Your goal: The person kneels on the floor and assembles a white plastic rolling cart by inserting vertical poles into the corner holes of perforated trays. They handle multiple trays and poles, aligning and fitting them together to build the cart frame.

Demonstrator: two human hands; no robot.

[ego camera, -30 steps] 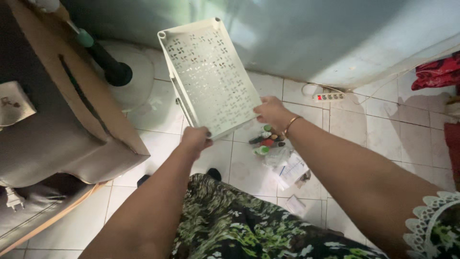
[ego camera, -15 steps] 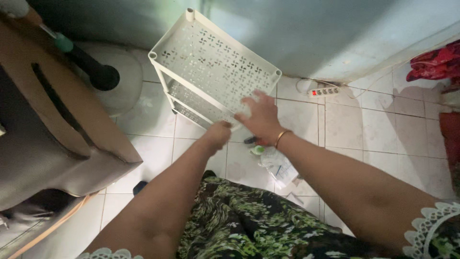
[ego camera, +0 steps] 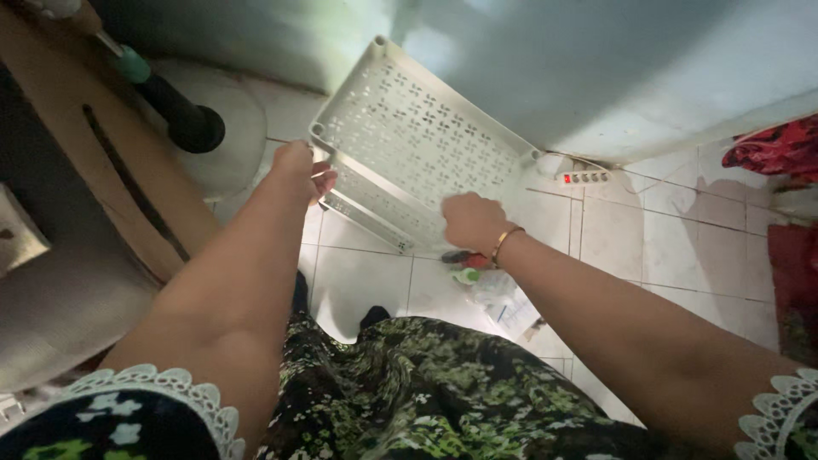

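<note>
Now both hands on perforated tray

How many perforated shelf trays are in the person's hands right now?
2: the top tray faces the camera; a second tray sits under it, only its near edge showing. More could be hidden behind.

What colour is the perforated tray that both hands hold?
The perforated tray is white, with small cut-out holes, clearest in the head view.

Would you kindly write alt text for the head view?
Two bare hands, left hand and right hand, grip a white perforated plastic shelf tilted above a white tiled floor, near a power strip.
</note>
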